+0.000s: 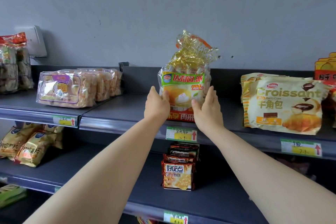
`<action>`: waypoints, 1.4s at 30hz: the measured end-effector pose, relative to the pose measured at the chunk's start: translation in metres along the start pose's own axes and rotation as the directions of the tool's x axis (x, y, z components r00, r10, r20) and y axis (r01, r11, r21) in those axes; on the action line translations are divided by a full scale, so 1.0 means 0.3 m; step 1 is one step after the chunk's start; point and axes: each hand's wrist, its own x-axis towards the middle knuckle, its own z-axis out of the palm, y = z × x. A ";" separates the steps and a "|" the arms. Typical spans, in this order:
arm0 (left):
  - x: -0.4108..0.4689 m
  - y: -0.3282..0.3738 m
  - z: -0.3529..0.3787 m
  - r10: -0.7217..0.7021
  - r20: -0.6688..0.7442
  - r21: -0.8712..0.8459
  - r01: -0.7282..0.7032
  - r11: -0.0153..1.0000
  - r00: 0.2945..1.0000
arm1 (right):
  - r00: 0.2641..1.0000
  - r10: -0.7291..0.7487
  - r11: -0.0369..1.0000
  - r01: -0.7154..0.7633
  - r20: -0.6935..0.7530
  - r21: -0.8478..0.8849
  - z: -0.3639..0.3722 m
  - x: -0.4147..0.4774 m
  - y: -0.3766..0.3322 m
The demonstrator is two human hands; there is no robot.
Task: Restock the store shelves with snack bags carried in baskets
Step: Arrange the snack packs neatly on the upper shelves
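A tall clear snack bag (183, 82) with a green and yellow label and a gold-tied top stands upright on the top shelf (127, 112), near its front edge. My left hand (157, 104) holds the bag's left side, thumb on the front face. My right hand (207, 108) holds the right side, fingers pointing up along it and thumb on the front. Both forearms reach up from below. No basket is in view.
Purple-labelled cake packs (67, 89) lie on the top shelf to the left and croissant bags (283, 103) to the right. Below are a row of red biscuit packs (179, 172) and yellow bags (27, 147). A grey wall rises behind the shelving.
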 end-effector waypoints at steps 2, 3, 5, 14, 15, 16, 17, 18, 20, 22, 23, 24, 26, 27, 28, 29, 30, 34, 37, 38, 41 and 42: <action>-0.022 0.008 -0.023 0.017 -0.013 0.015 -0.017 1.000 1.000 | 1.000 0.008 1.000 -0.008 0.000 -0.018 -0.015 -0.024 -0.006; -0.035 0.011 -0.033 0.034 -0.027 0.023 -0.033 0.999 0.999 | 1.000 0.012 1.000 -0.012 0.000 -0.029 -0.023 -0.037 -0.009; -0.063 0.022 -0.048 0.068 -0.062 0.031 -0.066 0.997 0.996 | 1.000 0.014 0.999 -0.014 0.000 -0.033 -0.043 -0.070 -0.014; -0.227 0.106 0.009 0.079 0.032 0.002 -0.079 0.997 0.996 | 0.982 -0.026 0.999 0.031 -0.189 0.021 -0.204 -0.211 0.043; -0.242 0.122 0.025 0.090 0.053 0.012 -0.090 0.996 0.995 | 0.979 -0.028 0.999 0.033 -0.203 0.022 -0.229 -0.216 0.052; -0.254 0.138 0.041 0.100 0.076 0.022 -0.102 0.995 0.992 | 0.975 -0.032 0.999 0.038 -0.218 0.024 -0.252 -0.219 0.060; -0.271 0.160 0.063 0.107 0.099 0.028 -0.111 0.993 0.989 | 0.970 -0.039 0.999 0.046 -0.239 0.025 -0.283 -0.224 0.074; -0.287 0.178 0.083 0.112 0.114 0.035 -0.116 0.993 0.987 | 0.963 -0.048 0.998 0.056 -0.266 0.022 -0.313 -0.229 0.087; -0.326 0.222 0.134 0.111 0.133 0.043 -0.118 0.992 0.985 | 0.942 -0.066 0.997 0.073 -0.328 0.008 -0.384 -0.235 0.130; -0.365 0.270 0.192 0.097 0.162 0.039 -0.104 0.994 0.982 | 0.923 -0.081 0.996 0.087 -0.377 -0.001 -0.460 -0.236 0.186; -0.384 0.294 0.223 0.084 0.179 0.036 -0.092 0.995 0.980 | 0.913 -0.085 0.996 0.093 -0.398 0.002 -0.497 -0.236 0.219; -0.404 0.321 0.261 0.076 0.195 0.032 -0.084 0.996 0.978 | 0.903 -0.085 0.995 0.096 -0.422 0.006 -0.539 -0.235 0.258; -0.441 0.362 0.328 0.067 0.220 0.028 -0.075 0.997 0.973 | 0.895 -0.064 0.997 0.075 -0.442 0.008 -0.602 -0.233 0.330; -0.460 0.384 0.369 0.062 0.230 0.030 -0.071 0.997 0.971 | 0.901 -0.043 0.999 0.052 -0.431 0.009 -0.636 -0.230 0.373; -0.477 0.402 0.402 0.054 0.231 0.039 -0.065 0.997 0.971 | 0.914 -0.017 1.000 0.021 -0.406 0.006 -0.662 -0.226 0.410; -0.492 0.420 0.435 0.042 0.219 0.054 -0.055 0.997 0.975 | 0.927 0.011 1.000 -0.014 -0.374 -0.005 -0.687 -0.220 0.449; -0.503 0.434 0.460 0.028 0.191 0.069 -0.042 0.997 0.981 | 0.938 0.041 0.999 -0.049 -0.343 -0.014 -0.707 -0.214 0.482; -0.505 0.478 0.509 0.012 0.048 0.098 -0.017 0.995 0.999 | 0.953 0.117 0.993 -0.110 -0.279 0.044 -0.773 -0.185 0.575; -0.470 0.482 0.523 -0.024 0.060 0.090 0.018 0.996 0.998 | 0.959 0.152 0.986 -0.131 -0.237 0.098 -0.792 -0.148 0.602; -0.455 0.478 0.527 -0.042 0.081 0.069 0.036 0.997 0.996 | 0.962 0.152 0.985 -0.128 -0.226 0.115 -0.791 -0.133 0.606; -0.414 0.458 0.545 -0.073 0.179 -0.031 0.080 0.996 0.981 | 0.969 0.157 0.977 -0.125 -0.188 0.174 -0.773 -0.086 0.604; -0.403 0.449 0.553 -0.076 0.203 -0.053 0.088 0.995 0.976 | 0.969 0.173 0.971 -0.137 -0.177 0.197 -0.764 -0.073 0.602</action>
